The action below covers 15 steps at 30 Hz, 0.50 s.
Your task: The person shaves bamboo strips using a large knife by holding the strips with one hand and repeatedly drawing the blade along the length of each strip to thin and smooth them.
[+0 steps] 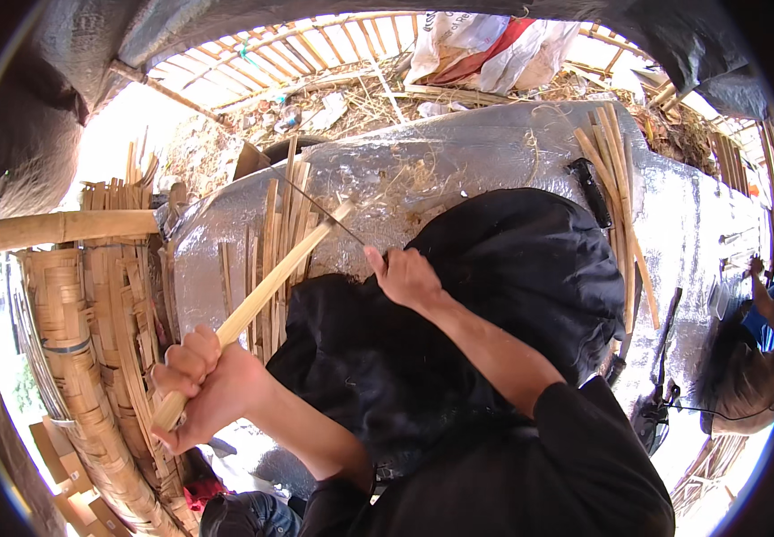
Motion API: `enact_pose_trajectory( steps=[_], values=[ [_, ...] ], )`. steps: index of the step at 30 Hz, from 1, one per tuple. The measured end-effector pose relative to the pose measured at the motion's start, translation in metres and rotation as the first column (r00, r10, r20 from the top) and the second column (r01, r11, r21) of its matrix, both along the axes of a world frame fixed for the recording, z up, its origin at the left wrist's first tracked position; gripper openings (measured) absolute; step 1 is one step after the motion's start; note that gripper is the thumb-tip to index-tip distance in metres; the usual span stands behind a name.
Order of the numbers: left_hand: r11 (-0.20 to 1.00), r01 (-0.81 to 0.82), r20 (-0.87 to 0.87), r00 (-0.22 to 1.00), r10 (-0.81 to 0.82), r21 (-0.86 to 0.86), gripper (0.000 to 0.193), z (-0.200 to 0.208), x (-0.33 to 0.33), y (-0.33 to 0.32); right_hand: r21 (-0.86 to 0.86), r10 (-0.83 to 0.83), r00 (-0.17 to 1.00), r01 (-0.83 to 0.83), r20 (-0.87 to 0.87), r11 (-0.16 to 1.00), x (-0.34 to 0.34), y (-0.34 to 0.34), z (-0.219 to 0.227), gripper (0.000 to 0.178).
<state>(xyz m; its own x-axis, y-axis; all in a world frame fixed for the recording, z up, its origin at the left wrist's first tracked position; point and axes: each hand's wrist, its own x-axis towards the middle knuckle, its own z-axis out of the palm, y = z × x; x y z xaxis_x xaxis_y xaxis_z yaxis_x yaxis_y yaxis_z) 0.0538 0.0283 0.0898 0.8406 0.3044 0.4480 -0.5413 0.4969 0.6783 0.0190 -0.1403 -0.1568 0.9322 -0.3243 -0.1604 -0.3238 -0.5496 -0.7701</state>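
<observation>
My left hand [212, 385] is closed round the lower end of a long pale bamboo strip [270, 285], which slants up and away to the right. In my right hand [407, 276] is a knife, its handle hidden by the fingers. The thin dark knife blade [315, 204] points up to the left and crosses the strip close to its far end. Whether blade and strip touch, I cannot tell. Fine shavings [418, 174] lie on the silvery sheet [485, 134] beyond my hands. Black cloth [512, 259] covers my lap.
Bamboo slats lie left of my lap [277, 210] and right of it [621, 179]. A black-handled tool [590, 192] rests by the right slats. Woven bamboo panels [73, 331] stand at left, below a thick bamboo pole [73, 228]. Another person [745, 367] sits at far right.
</observation>
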Motion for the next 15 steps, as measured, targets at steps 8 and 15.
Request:
enact_pose_trajectory(
  steps=[8, 15],
  values=[
    [0.997, 0.065, 0.046, 0.997, -0.066, 0.029, 0.060, 0.001, 0.007, -0.016, 0.053, 0.162, 0.955, -0.154, -0.250, 0.987, 0.009, -0.037, 0.015, 0.075],
    [0.993, 0.111, 0.064, 0.991, -0.114, 0.047, 0.059, 0.003, 0.013, -0.018, 0.201, 0.147, 0.968, -0.106, -0.201, 0.974, 0.004, -0.030, 0.009, 0.071]
  ],
)
